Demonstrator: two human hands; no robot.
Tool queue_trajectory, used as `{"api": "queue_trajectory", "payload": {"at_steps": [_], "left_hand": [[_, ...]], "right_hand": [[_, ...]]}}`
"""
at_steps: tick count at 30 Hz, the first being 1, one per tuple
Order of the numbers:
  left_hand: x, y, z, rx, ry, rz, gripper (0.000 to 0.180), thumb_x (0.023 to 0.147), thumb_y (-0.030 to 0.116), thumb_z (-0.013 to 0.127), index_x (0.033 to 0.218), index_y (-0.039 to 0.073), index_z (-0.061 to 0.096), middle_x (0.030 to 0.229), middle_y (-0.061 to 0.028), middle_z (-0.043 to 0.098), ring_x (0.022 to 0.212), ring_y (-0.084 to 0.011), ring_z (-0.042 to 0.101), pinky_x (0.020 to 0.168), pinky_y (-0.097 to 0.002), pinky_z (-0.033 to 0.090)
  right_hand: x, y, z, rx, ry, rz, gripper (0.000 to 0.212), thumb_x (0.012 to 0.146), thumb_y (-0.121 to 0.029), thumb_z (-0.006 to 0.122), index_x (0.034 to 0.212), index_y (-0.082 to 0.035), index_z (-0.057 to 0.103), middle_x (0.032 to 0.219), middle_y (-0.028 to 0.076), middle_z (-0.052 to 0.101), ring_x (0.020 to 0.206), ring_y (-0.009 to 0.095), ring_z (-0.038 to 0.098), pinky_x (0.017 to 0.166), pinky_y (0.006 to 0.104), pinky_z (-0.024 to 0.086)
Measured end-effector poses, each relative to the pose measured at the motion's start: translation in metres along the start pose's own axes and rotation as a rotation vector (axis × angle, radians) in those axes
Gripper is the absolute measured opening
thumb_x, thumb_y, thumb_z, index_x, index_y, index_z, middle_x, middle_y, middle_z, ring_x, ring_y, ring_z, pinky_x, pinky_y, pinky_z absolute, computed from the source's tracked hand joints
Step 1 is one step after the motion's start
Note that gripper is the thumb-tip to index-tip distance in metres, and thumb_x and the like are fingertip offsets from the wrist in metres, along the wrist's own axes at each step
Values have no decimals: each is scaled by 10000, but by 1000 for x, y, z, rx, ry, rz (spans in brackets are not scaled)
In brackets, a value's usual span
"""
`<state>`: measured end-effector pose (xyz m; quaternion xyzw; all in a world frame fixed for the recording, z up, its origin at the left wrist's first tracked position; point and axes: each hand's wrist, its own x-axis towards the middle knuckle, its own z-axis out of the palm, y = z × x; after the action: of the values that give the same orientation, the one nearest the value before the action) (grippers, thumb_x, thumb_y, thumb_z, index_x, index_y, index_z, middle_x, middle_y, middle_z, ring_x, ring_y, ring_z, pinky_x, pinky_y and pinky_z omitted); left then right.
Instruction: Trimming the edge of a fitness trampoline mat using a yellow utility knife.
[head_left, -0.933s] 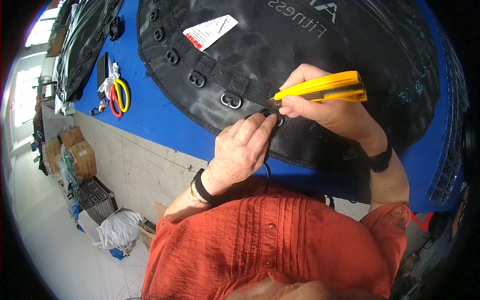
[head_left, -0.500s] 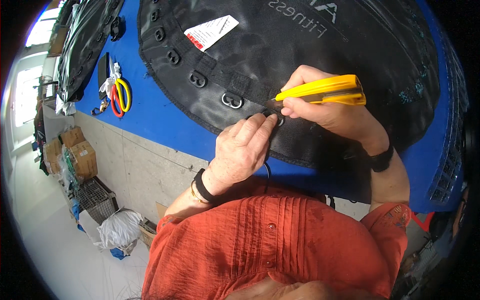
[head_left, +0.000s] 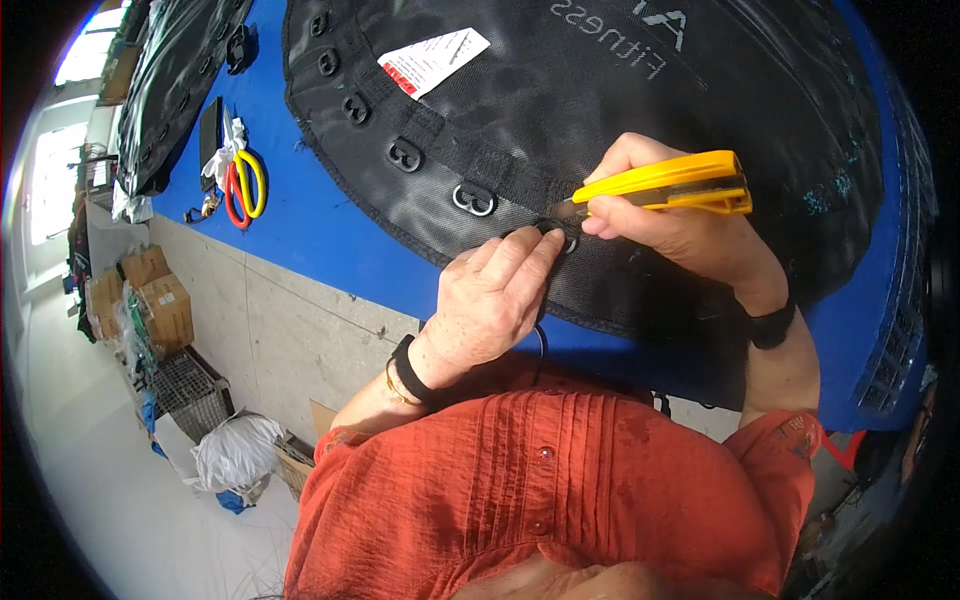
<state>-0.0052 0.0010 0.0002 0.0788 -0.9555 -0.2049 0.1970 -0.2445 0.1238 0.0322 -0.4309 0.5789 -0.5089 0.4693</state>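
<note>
the round black mesh mat (head_left: 600, 130), edged with webbing loops and metal rings, lies on the blue surface (head_left: 300, 220). the left hand (head_left: 490, 300) pinches 1 edge loop; the right hand (head_left: 680, 225) is closed around a yellow utility knife (head_left: 665, 185), blade at that loop.

Red and yellow handled scissors (head_left: 243, 185) on the blue table (head_left: 300, 215), white paper tag (head_left: 432, 60), cardboard boxes (head_left: 155, 300), wire basket (head_left: 190, 385), white plastic bag (head_left: 235, 450) on floor

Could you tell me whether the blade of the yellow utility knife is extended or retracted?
Extended: a short metal tip protrudes from the yellow utility knife in the right hand, toward the black mat.
</note>
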Motion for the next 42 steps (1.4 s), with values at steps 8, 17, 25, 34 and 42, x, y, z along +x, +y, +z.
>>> {"api": "queue_trajectory", "payload": {"at_steps": [8,17,25,34,42], "left_hand": [[0,-2,2,-2,11,15,555,793,-47,772,1340,41,768,1150,-109,718,900,-270,760,772,-384,642],[-1,-5,3,38,7,49,516,848,45,805,1362,34,754,1190,-85,700,879,-209,719,751,-350,635],[-1,-5,3,35,5,53,516,842,32,806,1356,26,755,1190,-90,700,883,-210,719,757,-348,633],[-1,-4,3,25,15,45,489,851,24,804,1338,25,764,1181,-89,703,888,-213,725,760,-350,631],[0,-4,3,24,15,39,492,844,26,807,1334,32,766,1178,-87,704,894,-217,730,769,-355,636]], "right_hand": [[2,7,7,56,41,-79,144,1029,-31,792,1123,-25,683,1037,2,640,951,62,655,817,241,568],[5,5,8,79,14,-21,119,1059,-78,772,1128,-17,696,1035,4,668,963,73,710,824,241,580],[7,13,10,25,26,-130,138,1019,-62,803,1102,-1,711,1031,29,664,925,114,694,813,268,569],[4,8,3,2,14,-88,162,1003,-58,816,1118,-12,712,1040,21,661,912,129,683,813,286,556],[3,6,-1,-66,8,-98,161,1010,-97,812,1097,-19,701,1013,21,667,907,124,682,809,295,552]]}}
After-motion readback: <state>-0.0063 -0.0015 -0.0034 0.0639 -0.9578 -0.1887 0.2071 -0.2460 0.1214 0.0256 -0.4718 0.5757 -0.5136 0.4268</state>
